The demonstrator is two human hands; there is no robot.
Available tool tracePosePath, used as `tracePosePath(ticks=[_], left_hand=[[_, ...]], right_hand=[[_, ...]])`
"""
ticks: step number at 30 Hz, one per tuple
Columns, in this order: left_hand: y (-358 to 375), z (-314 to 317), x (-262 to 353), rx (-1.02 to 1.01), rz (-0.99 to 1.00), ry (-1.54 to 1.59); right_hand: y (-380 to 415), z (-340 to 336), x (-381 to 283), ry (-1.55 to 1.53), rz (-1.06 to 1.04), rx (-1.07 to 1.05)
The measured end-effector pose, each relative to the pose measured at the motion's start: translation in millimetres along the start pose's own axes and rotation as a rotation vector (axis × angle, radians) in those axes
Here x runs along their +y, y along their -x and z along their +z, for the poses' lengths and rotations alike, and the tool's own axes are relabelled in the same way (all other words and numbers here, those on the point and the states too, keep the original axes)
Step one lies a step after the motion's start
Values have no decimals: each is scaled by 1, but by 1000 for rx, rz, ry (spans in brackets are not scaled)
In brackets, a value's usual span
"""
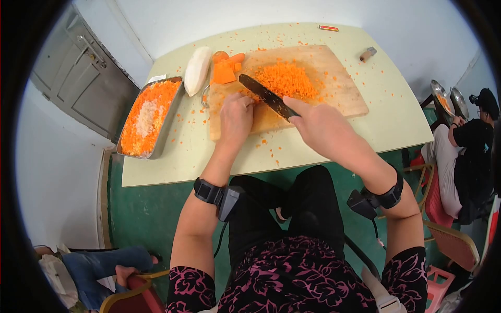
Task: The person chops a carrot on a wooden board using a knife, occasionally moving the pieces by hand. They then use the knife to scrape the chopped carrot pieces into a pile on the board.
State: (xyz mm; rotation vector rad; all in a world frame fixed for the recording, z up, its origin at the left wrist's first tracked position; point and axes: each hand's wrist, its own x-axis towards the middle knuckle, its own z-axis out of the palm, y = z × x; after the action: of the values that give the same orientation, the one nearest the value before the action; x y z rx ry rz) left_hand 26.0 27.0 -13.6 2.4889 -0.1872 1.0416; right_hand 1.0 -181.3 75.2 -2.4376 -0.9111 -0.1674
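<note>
A lap in black trousers and a dark blouse printed with pink flowers fills the bottom of the view, both wrists wearing black strapped bands. The right hand (321, 128) is closed in a firm grip round the handle of a dark, broad-bladed knife (267, 96), whose blade runs up and away to the left from that grip. The left hand (236, 116) lies just beside the blade on its left, fingers curled down onto the cutting board (342, 94); what sits under those fingers is hidden, so I cannot tell whether this grip holds anything. Just beyond the blade tip lies a loose heap of finely diced carrot (286, 79), bright orange and crumbly, on the pale wooden, rectangular board. Further out from the left hand are chunky carrot pieces (225, 68) with flat cut faces, and beside them a smooth, white, tapered radish (197, 70). Well to the left of both hands stands an oblong metal tray (172, 112) filled with orange and whitish mince. Orange crumbs speckle the pale yellow-green table (386, 117). Far off to the right, another person in black sits by metal bowls.
</note>
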Motion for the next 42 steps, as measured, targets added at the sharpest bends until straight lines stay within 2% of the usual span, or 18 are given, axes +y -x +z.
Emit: tracePosePath(ticks=[10, 13, 19, 22, 27, 31, 37, 40, 42], left_hand=[[2, 0, 2, 9, -20, 42], [2, 0, 1, 14, -10, 49], [0, -1, 2, 18, 16, 45], [0, -1, 1, 3, -2, 42], [0, -1, 0, -9, -59, 19], [-1, -2, 2, -14, -49, 7], [1, -2, 1, -5, -26, 13], [0, -2, 0, -7, 3, 7], [0, -4, 1, 2, 11, 7]], right_hand=[[-1, -9, -10, -46, 63, 7], [1, 7, 0, 13, -55, 29], [-3, -10, -15, -42, 76, 15], [-1, 9, -5, 53, 14, -44], [-2, -1, -8, -34, -2, 47], [-1, 12, -5, 63, -11, -29], [-2, 0, -11, -21, -68, 55], [-2, 12, -8, 130, -20, -73], [-3, 4, -8, 62, -25, -10]])
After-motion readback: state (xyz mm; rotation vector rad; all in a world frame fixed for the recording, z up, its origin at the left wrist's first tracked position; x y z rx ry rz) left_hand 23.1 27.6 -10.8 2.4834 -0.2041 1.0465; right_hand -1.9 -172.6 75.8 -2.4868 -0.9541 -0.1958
